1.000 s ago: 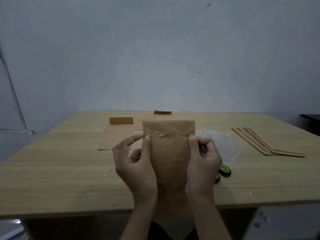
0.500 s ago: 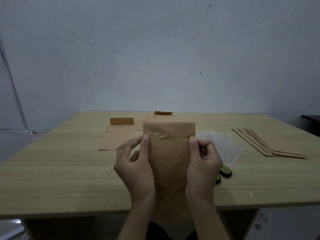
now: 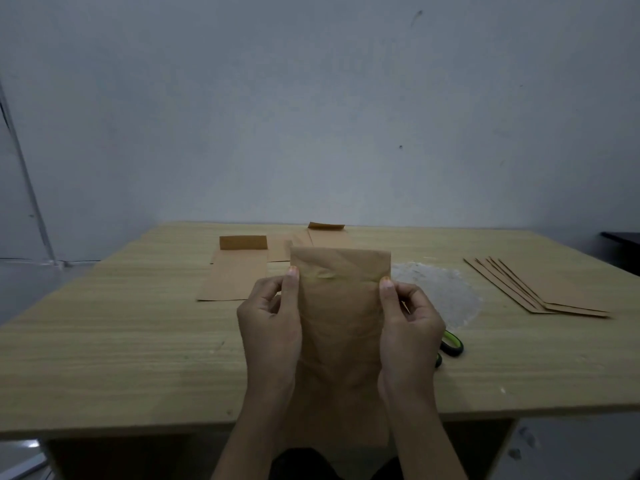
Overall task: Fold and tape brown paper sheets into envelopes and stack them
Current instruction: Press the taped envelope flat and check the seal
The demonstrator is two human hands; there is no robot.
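- Right now the folded brown envelope (image 3: 341, 323) is held upright over the near edge of the table (image 3: 104, 341), between both hands. Its lower end hangs below the tabletop.
- The left hand (image 3: 273, 327) grips the envelope's left edge, with the thumb (image 3: 292, 273) flat on the front and the fingers curled behind.
- The right hand (image 3: 408, 327) pinches the right edge in the same manner.
- A yellowish tape strip (image 3: 332, 277) crosses the front between the two thumb tips and is puckered near its middle.
- Judging by that, the taping step is in hand: the flap is being fixed down.
- The next move likely calls for a thumb sliding along the strip to flatten the pucker while the other hand keeps the paper taut.
- After that comes stacking. Flat envelopes with raised flaps (image 3: 235, 275) lie at 10 o'clock, and a fanned pile of brown pieces (image 3: 540, 289) lies at 2 o'clock. Which of these is the finished stack I cannot tell.
- Green-handled scissors (image 3: 452, 342) sit at 3 o'clock, partly hidden behind the right hand.
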